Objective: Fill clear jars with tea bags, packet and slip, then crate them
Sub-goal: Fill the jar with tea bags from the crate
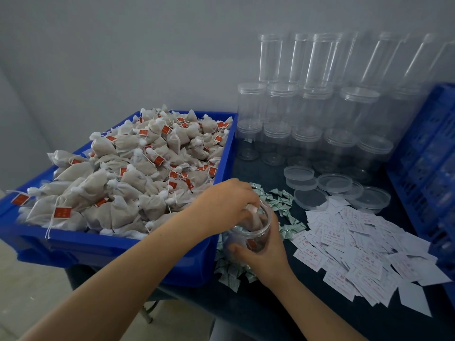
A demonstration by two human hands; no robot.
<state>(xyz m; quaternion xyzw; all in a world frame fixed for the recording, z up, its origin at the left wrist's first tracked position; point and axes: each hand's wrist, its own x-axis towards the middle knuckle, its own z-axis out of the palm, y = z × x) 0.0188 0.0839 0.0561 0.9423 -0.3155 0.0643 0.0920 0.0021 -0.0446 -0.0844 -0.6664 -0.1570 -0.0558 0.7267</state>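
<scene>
We take the open jar [251, 230] near the front of the dark table [307, 313] as our landmark. Far to its left, and touching distance from it at its near corner, sits the blue bin [103, 244], heaped with tea bags [138, 168] that carry red tags on strings. Our left hand [226, 200] reaches from the bin's side over the jar's mouth, fingers curled down into the opening and pinching a tea bag [253, 217] that is partly inside. A few bags already lie in the jar. Our right hand [261, 252] wraps round the jar from below and the right, thumb across its front wall, holding it tilted toward us. Around the jar's foot and just behind it lie small green-and-white packets [280, 200]. To the right of the jar spreads a loose pile of white paper slips [364, 249] with red print. Behind them lie several loose clear lids [310, 198], and farther back stand stacked empty jars [307, 114] against the wall. At the far right is a blue crate [428, 153].
</scene>
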